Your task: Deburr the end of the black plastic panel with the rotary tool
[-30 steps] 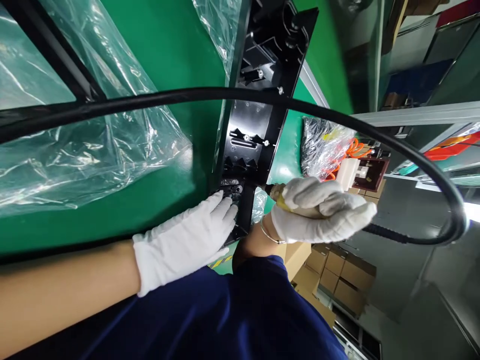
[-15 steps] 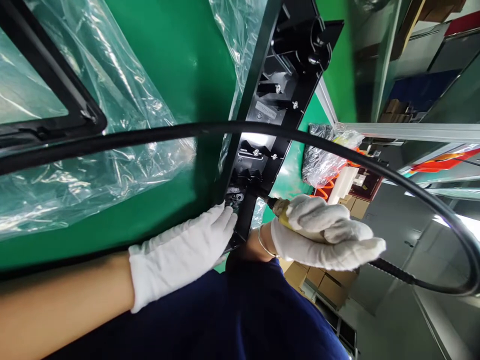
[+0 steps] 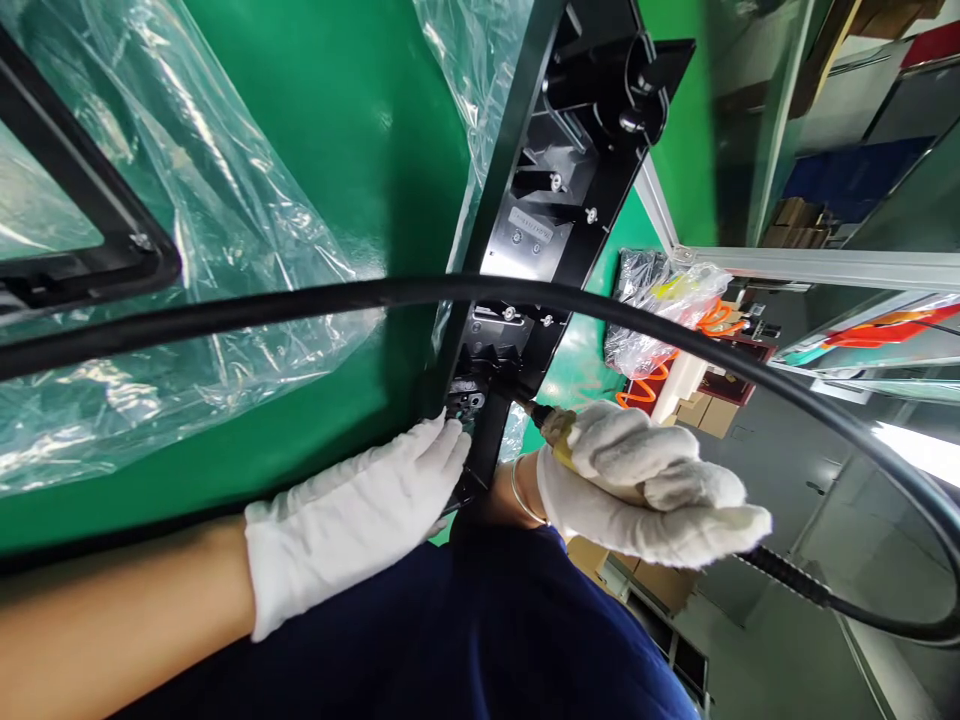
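Observation:
My left hand point(image 3: 367, 500), in a white glove, grips the near end of a long black plastic housing point(image 3: 536, 255). Its fingers lie together along the housing's left edge, beside a small dark fitting point(image 3: 466, 398); the thumb is mostly hidden. In a white glove too, my right hand point(image 3: 652, 485) is closed around a yellowish electric screwdriver point(image 3: 559, 430). The driver's dark tip points left into the housing, near the fitting; where the bit ends is too dark to make out. Ribs and metal-topped screw posts show inside the housing.
A thick black cable point(image 3: 405, 291) runs from the driver's rear and arches across the view above the housing. Clear plastic sheeting point(image 3: 247, 200) and a black frame point(image 3: 127, 230) lie on the green tabletop point(image 3: 322, 90). Right of the housing sits a plastic-wrapped bundle point(image 3: 649, 310) near an orange coiled hose point(image 3: 637, 395).
The view has shifted slightly, and the cable now crosses a little lower over the housing. The black frame appears further left. Both hands keep their holds.

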Demonstrator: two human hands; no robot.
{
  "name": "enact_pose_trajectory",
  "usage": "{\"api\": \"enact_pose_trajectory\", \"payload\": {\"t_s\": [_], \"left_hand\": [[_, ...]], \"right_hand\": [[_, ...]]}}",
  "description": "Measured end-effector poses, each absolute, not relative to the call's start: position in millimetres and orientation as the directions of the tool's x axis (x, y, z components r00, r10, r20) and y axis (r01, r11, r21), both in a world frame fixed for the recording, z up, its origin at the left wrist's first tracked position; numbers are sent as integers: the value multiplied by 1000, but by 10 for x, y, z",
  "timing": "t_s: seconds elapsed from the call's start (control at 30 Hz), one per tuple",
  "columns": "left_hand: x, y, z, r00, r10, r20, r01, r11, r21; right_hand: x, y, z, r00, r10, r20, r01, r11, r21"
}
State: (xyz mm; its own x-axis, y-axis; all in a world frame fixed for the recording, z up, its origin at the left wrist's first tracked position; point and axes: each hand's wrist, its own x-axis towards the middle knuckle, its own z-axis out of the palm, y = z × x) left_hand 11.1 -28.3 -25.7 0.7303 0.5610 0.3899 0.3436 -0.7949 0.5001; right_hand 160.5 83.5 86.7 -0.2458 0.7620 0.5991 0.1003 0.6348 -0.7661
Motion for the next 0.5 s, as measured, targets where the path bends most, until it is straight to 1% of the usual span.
{"api": "enact_pose_trajectory", "payload": {"t_s": [0.07,0.13,0.3,0.5], "left_hand": [[103,-260,-230,729,561,392,351,-798,490],[102,-249,-215,731,560,390,356,-800,483],[113,-283,-242,736,569,366,380,-795,472],[117,-283,-251,757,561,334,376,-793,480]], "right_hand": [[1594,852,870,-241,755,609,6,629,-777],[1574,864,869,-227,766,601,-39,610,-792],[1553,866,877,-266,780,567,-26,582,-813],[1505,834,845,-111,792,600,-24,601,-799]]}}
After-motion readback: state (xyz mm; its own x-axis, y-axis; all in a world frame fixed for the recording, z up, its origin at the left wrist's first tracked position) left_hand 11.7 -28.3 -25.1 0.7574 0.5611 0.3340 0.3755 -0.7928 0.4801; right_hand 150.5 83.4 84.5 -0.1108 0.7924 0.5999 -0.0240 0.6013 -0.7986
